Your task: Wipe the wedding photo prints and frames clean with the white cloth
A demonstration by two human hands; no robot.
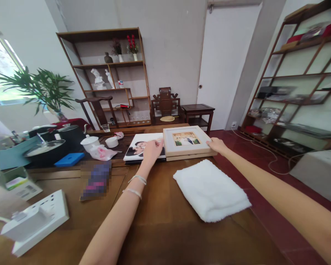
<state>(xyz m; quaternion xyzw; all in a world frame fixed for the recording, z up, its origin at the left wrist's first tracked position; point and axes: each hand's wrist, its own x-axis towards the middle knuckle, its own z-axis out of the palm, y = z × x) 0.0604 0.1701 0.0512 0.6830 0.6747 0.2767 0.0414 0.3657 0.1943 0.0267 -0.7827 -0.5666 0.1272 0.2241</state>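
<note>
A pale wooden picture frame (186, 141) with a small photo in it lies flat on a second frame at the far side of the brown wooden table (160, 221). My left hand (152, 150) grips the frame's left edge, fingers curled over it, and rests partly on a photo print (139, 147) lying beside it. My right hand (217, 145) holds the frame's right edge with fingers closed on the corner. A folded white towel (211, 190) lies on the table between my forearms, nearer to me than the frames.
On the left stand a white power strip (35, 221), a small box (18, 182), a blurred flat object (96, 180), a blue block (69, 159), pans, a white lidded cup (89, 142) and a small bowl (111, 141). Wooden shelves, a chair, a side table and a plant line the walls.
</note>
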